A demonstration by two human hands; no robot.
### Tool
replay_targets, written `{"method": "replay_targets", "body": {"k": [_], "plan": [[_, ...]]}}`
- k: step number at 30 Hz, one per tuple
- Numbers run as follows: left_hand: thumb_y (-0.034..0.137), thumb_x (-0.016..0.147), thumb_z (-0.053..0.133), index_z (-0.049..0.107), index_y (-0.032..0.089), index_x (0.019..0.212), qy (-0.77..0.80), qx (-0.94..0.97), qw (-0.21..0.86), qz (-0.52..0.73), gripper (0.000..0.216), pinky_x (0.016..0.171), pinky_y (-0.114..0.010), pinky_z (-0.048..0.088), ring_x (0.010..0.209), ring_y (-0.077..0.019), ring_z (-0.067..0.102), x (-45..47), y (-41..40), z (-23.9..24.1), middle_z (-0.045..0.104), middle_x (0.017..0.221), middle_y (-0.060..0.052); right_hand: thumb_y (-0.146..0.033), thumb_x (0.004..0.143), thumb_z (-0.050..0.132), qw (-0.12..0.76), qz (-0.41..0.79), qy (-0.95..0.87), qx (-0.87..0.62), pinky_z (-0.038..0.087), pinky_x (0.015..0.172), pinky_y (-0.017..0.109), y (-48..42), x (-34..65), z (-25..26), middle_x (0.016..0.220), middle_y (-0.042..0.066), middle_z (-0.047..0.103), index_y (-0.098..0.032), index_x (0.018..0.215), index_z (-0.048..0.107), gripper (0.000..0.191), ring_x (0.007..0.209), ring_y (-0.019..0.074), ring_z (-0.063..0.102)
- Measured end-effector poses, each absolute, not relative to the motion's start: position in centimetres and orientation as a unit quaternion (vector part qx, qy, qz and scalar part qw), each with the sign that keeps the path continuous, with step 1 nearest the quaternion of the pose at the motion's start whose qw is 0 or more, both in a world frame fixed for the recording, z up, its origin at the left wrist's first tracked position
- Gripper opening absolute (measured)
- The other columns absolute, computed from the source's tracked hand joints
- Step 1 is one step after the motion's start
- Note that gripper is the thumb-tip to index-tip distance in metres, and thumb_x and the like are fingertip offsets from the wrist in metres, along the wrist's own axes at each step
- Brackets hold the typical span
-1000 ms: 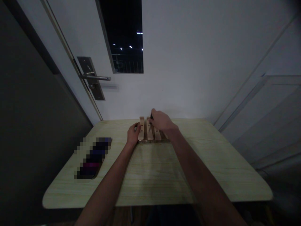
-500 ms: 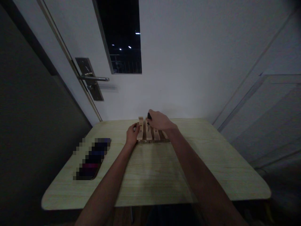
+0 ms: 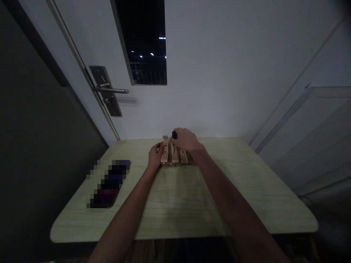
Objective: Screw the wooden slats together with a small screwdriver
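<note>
A dark board with pale wooden hook pieces, like a coat rack (image 3: 175, 164), lies near the table's far edge. My left hand (image 3: 155, 157) is closed around its left end, with the thumb beside the leftmost wooden piece (image 3: 164, 155). My right hand (image 3: 187, 140) grips the black handle of a screwdriver (image 3: 174, 135), held upright over the second wooden piece (image 3: 174, 157). The tip appears to be at that piece, but it is too small to tell exactly. My right hand and wrist hide the rack's right end.
The wood-grain table (image 3: 175, 212) stands against a white door (image 3: 208, 73) with a metal handle (image 3: 115, 90) and a narrow window (image 3: 142, 40). A pixelated dark flat object (image 3: 111, 184) lies at the table's left side. A grey surface rises on the far left.
The view has shifted slightly. My right hand has turned a little around the screwdriver handle, whose end now shows rounder. My left hand stays on the rack.
</note>
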State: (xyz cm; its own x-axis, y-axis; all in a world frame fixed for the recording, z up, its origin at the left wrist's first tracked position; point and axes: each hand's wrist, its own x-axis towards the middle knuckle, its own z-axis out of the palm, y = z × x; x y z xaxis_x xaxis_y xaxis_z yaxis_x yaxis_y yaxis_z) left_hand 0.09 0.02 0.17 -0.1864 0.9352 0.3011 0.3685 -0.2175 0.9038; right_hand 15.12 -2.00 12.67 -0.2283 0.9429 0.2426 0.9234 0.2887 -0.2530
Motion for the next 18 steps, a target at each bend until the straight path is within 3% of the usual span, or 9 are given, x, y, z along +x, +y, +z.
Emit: {"method": "replay_targets", "body": {"k": [7, 12, 18], "plan": [[0.036, 0.081, 0.053, 0.062, 0.011, 0.108, 0.569, 0.576, 0.268, 0.522, 0.038, 0.093, -0.039, 0.047, 0.106, -0.0247, 0.060, 0.1, 0.0, 0.2, 0.065, 0.112, -0.015, -0.034, 0.085, 0.045, 0.189, 0.055, -0.794, -0.575, 0.038, 0.056, 0.026, -2.6, 14.5, 13.3, 0.081, 0.008, 0.068, -0.017, 0.092, 0.066, 0.028, 0.068, 0.0156, 0.059], [0.036, 0.081, 0.053, 0.063, 0.012, 0.104, 0.569, 0.590, 0.253, 0.513, 0.036, 0.088, -0.037, 0.048, 0.100, -0.0238, 0.061, -0.1, 0.3, -0.1, 0.067, 0.106, -0.014, -0.032, 0.086, 0.047, 0.179, 0.092, -0.816, -0.542, 0.037, 0.053, 0.022, -2.6, 14.8, 13.4, 0.062, 0.005, 0.064, -0.015, 0.076, 0.066, 0.028, 0.056, 0.0113, 0.056], [0.038, 0.083, 0.050, 0.066, 0.016, 0.092, 0.568, 0.604, 0.116, 0.547, 0.029, 0.067, -0.031, 0.048, 0.076, -0.0170, 0.059, -0.7, -1.0, 3.0, 0.065, 0.094, -0.009, -0.031, 0.083, 0.052, 0.192, 0.115, -0.801, -0.555, 0.035, 0.051, 0.022, -2.0, 15.1, 12.9, 0.058, 0.004, 0.063, -0.013, 0.075, 0.065, 0.023, 0.052, 0.0109, 0.055]]}}
